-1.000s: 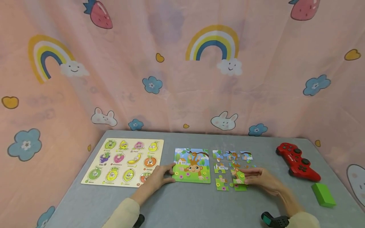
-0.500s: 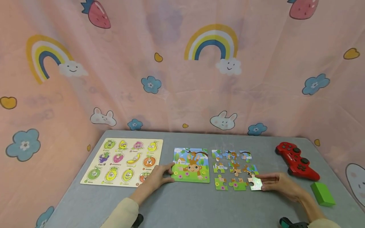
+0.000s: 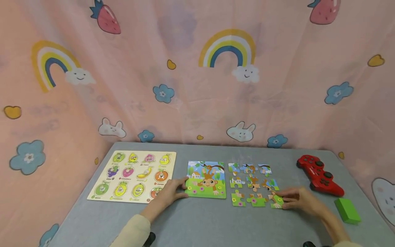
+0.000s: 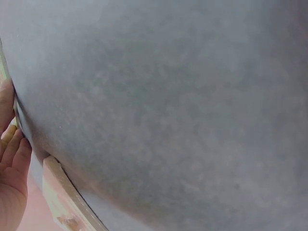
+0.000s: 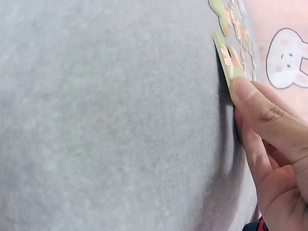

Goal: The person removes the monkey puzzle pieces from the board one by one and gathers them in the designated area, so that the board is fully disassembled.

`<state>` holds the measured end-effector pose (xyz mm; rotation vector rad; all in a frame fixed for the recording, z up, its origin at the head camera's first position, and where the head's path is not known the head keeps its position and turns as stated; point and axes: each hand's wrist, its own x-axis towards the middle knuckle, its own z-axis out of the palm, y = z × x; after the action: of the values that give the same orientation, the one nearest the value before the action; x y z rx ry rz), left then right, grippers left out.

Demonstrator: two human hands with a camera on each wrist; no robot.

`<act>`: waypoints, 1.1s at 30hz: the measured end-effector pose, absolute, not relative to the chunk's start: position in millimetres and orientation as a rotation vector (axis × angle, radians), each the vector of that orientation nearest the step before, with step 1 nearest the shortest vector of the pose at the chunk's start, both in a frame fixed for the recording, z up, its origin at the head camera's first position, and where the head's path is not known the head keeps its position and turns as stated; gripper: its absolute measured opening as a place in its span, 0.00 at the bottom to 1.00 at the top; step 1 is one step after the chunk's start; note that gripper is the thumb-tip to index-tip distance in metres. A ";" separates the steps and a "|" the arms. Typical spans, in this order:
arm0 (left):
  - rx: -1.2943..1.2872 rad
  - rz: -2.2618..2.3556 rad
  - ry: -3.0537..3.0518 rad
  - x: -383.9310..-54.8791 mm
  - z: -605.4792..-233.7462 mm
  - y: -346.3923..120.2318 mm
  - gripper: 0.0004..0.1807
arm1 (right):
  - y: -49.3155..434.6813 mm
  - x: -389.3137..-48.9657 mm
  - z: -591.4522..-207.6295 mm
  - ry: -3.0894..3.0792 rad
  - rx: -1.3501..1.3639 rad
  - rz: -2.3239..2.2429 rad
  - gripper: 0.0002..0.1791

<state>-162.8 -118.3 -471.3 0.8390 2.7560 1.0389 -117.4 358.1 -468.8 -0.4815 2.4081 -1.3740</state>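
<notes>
A jigsaw piece (image 3: pixel 276 201) with green grass and part of a monkey is pinched by my right hand (image 3: pixel 303 200) at the lower right of the loose pieces. The right wrist view shows my thumb on top of that piece (image 5: pixel 233 65), low over the table. Several other jigsaw pieces (image 3: pixel 256 201) lie face up in rows, slightly apart. My left hand (image 3: pixel 169 191) touches the left edge of a square monkey picture board (image 3: pixel 206 179) with thumb and fingertips. That board lies flat, left of the pieces. The left wrist view shows only part of my left hand (image 4: pixel 14 163).
A cream fruit puzzle board (image 3: pixel 132 176) lies at the left, partly behind my left hand. A red game controller (image 3: pixel 319 175) and a green block (image 3: pixel 347 211) sit at the right of the grey table (image 3: pixel 216 223). A pink printed curtain (image 3: pixel 191 113) hangs behind.
My right hand has moved right with the jigsaw piece, from the middle column to the right one. The piece showed its pale back midway and is now picture side up. My left hand stays put.
</notes>
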 end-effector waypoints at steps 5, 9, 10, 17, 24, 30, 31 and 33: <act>0.848 1.054 2.739 -162.2 -470.5 -120.3 0.09 | 357.7 -118.6 -471.3 2.457 -0.509 -1.327 0.26; 0.853 1.038 2.749 -161.1 -470.9 -121.0 0.09 | 357.0 -117.9 -473.0 2.504 -0.510 -1.283 0.26; 0.857 1.021 2.759 -160.9 -471.1 -120.8 0.10 | 356.9 -117.6 -473.3 2.514 -0.513 -1.276 0.26; 0.796 0.818 2.886 -158.3 -464.5 -109.8 0.10 | 356.6 -114.7 -472.9 2.519 -0.480 -1.312 0.25; 0.738 0.794 2.993 -152.0 -457.6 -101.9 0.16 | 359.0 -109.6 -471.0 2.429 -0.419 -1.419 0.28; 0.731 0.776 3.157 -153.0 -453.9 -106.3 0.26 | 345.5 -103.1 -452.9 2.815 -0.267 -1.362 0.24; 0.715 0.728 3.214 -154.5 -453.1 -106.7 0.28 | 340.2 -104.5 -448.2 2.932 -0.272 -1.295 0.23; 0.662 0.601 3.320 -159.0 -450.7 -106.3 0.30 | 327.9 -109.9 -439.0 3.138 -0.346 -1.161 0.21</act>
<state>-159.0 -106.3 -450.7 0.6623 3.3203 0.6015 -109.9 327.9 -439.0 -0.3458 3.1383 -1.1610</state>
